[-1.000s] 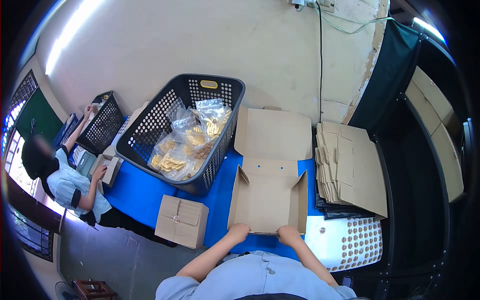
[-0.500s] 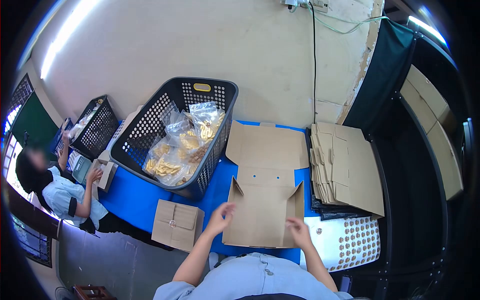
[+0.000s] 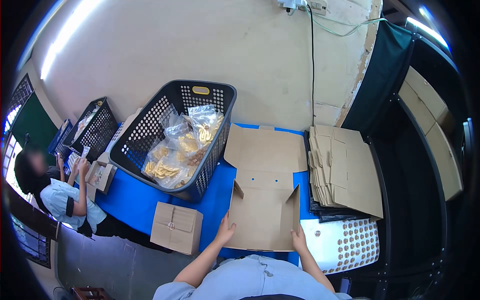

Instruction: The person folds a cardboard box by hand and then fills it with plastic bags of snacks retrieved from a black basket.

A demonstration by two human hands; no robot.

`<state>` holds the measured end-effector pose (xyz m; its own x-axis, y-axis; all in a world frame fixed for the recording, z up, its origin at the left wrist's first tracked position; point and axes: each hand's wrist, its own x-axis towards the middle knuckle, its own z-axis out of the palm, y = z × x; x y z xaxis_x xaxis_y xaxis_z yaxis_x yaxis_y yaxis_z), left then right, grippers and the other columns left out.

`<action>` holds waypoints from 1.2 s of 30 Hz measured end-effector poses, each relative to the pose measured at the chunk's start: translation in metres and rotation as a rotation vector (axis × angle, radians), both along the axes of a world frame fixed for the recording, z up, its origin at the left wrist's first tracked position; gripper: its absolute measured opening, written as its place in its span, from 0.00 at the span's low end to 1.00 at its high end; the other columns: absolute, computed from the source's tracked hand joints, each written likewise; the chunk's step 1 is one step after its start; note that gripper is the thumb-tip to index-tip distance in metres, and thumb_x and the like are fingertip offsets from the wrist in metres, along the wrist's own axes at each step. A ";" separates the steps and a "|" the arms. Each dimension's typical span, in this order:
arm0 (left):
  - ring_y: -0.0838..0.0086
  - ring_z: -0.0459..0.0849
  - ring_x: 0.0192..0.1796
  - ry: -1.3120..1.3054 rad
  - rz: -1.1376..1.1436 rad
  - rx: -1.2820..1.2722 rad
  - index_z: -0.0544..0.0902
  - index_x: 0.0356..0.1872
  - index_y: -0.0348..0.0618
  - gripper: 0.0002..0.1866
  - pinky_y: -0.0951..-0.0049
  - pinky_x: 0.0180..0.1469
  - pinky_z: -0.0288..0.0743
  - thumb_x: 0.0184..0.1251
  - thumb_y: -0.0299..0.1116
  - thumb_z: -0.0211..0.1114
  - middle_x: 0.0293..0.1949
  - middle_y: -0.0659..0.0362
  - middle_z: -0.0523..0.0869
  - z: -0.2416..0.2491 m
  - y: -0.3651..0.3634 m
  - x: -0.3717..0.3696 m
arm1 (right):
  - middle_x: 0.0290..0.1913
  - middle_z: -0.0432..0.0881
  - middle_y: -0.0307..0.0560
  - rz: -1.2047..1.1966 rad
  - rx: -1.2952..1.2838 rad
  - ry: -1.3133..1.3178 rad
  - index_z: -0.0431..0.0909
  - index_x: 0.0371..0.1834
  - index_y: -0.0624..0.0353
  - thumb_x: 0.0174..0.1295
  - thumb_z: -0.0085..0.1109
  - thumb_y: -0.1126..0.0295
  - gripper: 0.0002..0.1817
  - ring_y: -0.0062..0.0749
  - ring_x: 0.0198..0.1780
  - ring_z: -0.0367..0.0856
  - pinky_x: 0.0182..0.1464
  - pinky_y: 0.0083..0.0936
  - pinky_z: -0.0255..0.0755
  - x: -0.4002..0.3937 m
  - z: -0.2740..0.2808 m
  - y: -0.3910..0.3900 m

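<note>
A partly folded cardboard box [image 3: 262,220] lies in front of me with its side walls raised and its long lid flap [image 3: 267,150] laid back toward the wall. My left hand [image 3: 226,234] grips the left side wall near the front corner. On the opposite side, my right hand [image 3: 299,240] holds the right wall, fingers outside it. Two small holes near the lid fold show the blue cloth through. A closed cardboard box [image 3: 176,227] with a round sticker on its front stands to the left of my left hand.
A black perforated basket [image 3: 125,145] holds several clear bags of yellow and brown pieces [image 3: 167,162]. Flat folded cartons [image 3: 350,165] are stacked at right, above a sticker sheet [image 3: 320,255]. At left, a co-worker [image 3: 65,197] handles things over a small open box [image 3: 102,175].
Both hands have moved from above the box onto its side walls and closed on them; the walls stand more upright. The co-worker has lifted a small item in front of them.
</note>
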<state>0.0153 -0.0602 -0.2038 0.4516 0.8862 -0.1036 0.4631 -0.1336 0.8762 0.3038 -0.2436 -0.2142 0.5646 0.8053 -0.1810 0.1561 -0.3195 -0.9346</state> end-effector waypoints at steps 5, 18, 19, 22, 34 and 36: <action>0.50 0.59 0.73 0.010 -0.004 -0.003 0.49 0.74 0.35 0.38 0.60 0.74 0.53 0.65 0.30 0.57 0.71 0.39 0.59 0.002 -0.003 0.001 | 0.67 0.69 0.58 0.013 0.092 0.011 0.58 0.71 0.65 0.65 0.44 0.81 0.29 0.40 0.69 0.67 0.70 0.30 0.58 0.002 -0.011 -0.003; 0.49 0.59 0.73 0.013 -0.023 0.052 0.51 0.73 0.33 0.34 0.60 0.74 0.53 0.66 0.26 0.51 0.70 0.38 0.61 0.000 0.013 0.003 | 0.64 0.73 0.62 -0.055 0.066 -0.078 0.60 0.71 0.64 0.65 0.44 0.83 0.29 0.46 0.66 0.71 0.67 0.32 0.63 -0.005 0.006 0.000; 0.49 0.59 0.73 0.013 -0.020 0.050 0.51 0.73 0.33 0.34 0.60 0.74 0.53 0.66 0.26 0.51 0.70 0.38 0.61 -0.002 0.015 0.004 | 0.63 0.73 0.62 -0.061 0.041 -0.104 0.60 0.71 0.63 0.64 0.43 0.84 0.29 0.47 0.66 0.72 0.67 0.32 0.63 -0.005 0.009 0.003; 0.49 0.60 0.72 -0.007 -0.013 0.086 0.52 0.73 0.33 0.35 0.60 0.73 0.55 0.65 0.26 0.52 0.69 0.38 0.62 -0.001 0.020 0.007 | 0.62 0.74 0.62 -0.074 0.017 -0.126 0.60 0.71 0.63 0.63 0.43 0.84 0.29 0.48 0.65 0.72 0.66 0.33 0.64 -0.003 0.009 0.008; 0.49 0.61 0.72 -0.039 0.078 1.131 0.77 0.58 0.56 0.29 0.51 0.73 0.56 0.51 0.25 0.70 0.66 0.49 0.67 0.169 0.013 -0.016 | 0.60 0.74 0.63 -0.080 0.007 -0.181 0.62 0.67 0.65 0.62 0.50 0.76 0.27 0.51 0.63 0.72 0.65 0.35 0.64 0.002 0.021 0.012; 0.51 0.60 0.73 0.034 0.265 1.538 0.79 0.55 0.61 0.28 0.50 0.72 0.57 0.49 0.30 0.74 0.64 0.52 0.67 0.203 0.046 -0.048 | 0.64 0.69 0.65 -0.059 0.038 -0.140 0.61 0.68 0.66 0.63 0.53 0.74 0.29 0.55 0.67 0.67 0.68 0.38 0.60 -0.004 0.032 0.013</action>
<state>-0.0329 -0.0137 -0.0009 0.2875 0.1975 0.9372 0.6338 -0.7728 -0.0316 0.3003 -0.2309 -0.1820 0.6285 0.7749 -0.0669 0.2680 -0.2965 -0.9167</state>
